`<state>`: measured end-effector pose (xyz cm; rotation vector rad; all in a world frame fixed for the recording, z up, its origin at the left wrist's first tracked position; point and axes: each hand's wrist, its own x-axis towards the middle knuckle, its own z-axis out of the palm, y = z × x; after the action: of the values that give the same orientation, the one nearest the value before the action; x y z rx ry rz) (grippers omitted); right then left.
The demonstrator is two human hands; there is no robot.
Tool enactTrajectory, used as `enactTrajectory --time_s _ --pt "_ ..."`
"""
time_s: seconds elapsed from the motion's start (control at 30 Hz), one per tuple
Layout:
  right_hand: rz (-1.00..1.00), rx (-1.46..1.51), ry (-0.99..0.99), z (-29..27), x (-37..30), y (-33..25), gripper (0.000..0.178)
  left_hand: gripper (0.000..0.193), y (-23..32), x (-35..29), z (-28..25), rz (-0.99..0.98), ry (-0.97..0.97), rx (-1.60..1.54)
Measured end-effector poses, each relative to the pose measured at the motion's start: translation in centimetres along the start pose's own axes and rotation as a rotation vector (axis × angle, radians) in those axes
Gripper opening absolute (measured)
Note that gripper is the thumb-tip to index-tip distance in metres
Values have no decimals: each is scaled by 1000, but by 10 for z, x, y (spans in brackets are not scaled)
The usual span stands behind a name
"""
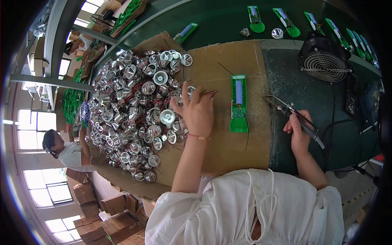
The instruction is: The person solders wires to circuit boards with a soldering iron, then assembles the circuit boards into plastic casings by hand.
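My left hand (pixel 199 112) is over the right edge of a heap of shiny reflector cups (pixel 130 106), fingers apart. A cup (pixel 177 96) lies between its thumb and index finger, and thin red and dark wires (pixel 210 93) stick out beside its fingertips. My right hand (pixel 300 132) grips a soldering iron (pixel 304 120) with a dark handle, its thin metal tip end pointing up and left. Between the hands, a green tray-like housing (pixel 239 124) lies on the cardboard. It holds a blue cylindrical cell (pixel 239 92) and a small circuit board, with loose wires at both ends.
A cardboard sheet (pixel 220 157) covers part of the dark green bench. A black fan (pixel 325 65) with a round grille stands at the right. More green housings (pixel 286 20) line the far side. At the left are another person (pixel 73 153) and stacked cartons (pixel 118 224).
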<state>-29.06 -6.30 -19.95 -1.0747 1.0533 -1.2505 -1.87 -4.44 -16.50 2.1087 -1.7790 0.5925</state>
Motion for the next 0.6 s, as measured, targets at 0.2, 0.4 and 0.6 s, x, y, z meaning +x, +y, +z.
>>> enactTrajectory --time_s 0.2,0.4,0.6 --pt "-27 -23 -34 -6 -3 -2 17 5 -9 -5 -37 -112 0 -609" --pt "-67 -6 -106 0 -14 -11 18 7 -5 -9 -60 -574 175 -1140" --pt "-217 -207 -310 1 -34 -25 21 7 27 -48 -63 -125 -283 -731"
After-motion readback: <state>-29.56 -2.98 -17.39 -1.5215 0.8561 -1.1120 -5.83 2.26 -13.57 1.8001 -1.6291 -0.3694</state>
